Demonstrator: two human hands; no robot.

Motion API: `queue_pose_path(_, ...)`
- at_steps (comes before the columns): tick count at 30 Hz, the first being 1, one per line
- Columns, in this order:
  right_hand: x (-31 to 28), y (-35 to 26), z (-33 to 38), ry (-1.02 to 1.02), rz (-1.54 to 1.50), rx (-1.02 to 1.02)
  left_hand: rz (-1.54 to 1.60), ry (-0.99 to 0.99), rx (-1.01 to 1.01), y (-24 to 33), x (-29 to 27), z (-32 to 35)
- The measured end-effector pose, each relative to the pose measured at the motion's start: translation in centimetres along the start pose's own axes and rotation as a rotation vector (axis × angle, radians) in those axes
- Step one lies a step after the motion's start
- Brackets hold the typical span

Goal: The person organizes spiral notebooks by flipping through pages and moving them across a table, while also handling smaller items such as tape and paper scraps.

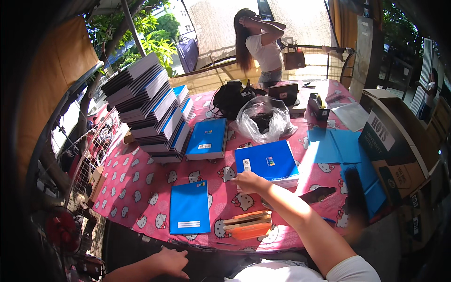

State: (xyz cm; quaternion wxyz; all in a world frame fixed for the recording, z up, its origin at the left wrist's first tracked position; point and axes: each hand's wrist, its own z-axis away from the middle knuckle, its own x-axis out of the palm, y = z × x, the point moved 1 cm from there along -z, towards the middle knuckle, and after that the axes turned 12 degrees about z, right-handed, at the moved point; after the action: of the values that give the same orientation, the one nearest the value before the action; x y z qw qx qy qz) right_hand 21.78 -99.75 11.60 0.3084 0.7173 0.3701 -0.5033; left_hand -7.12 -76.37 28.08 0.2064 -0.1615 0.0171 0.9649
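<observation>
Table (141, 192) under a pink cartoon-cat cloth. On it: 1 tall leaning stack of notebooks (150, 108) at far left, 3 blue book piles (206, 138), (268, 162), (189, 207), orange wooden block (248, 225) at the near edge, clear plastic bag (263, 123), black bag (230, 98), loose blue sheets (334, 145).

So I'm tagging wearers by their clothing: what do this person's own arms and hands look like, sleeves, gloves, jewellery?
Both hands are bare, with no gloves. The right hand leads back along a bare forearm to a white short sleeve near the lower edge. The left hand also has a bare forearm, and no sleeve shows on that side. I see no watch, ring or bracelet, though the picture is too coarse to rule out small jewellery.
</observation>
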Motion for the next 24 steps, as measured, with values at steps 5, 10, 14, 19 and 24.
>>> queue_pose_path(5,-0.3,0.1,-0.8,-0.149,0.037,-0.023,0.136,0.164,0.059,-0.1,0.2,0.8)
queue_pose_path(10,0.1,1.7,-0.1,-0.119,-0.18,0.019,0.256,0.544,0.045,0.4,-1.5,0.8)
queue_pose_path(14,1.2,1.1,-0.4,-0.133,0.027,-0.01,0.174,0.712,0.044,1.7,-3.1,1.1)
queue_pose_path(19,0.8,0.5,-0.3,-0.146,0.137,-0.024,0.192,0.794,0.094,2.7,-5.2,0.6)
queue_pose_path(24,0.6,0.8,-0.3,-0.158,0.019,-0.023,0.288,0.854,0.07,2.3,-5.7,0.1)
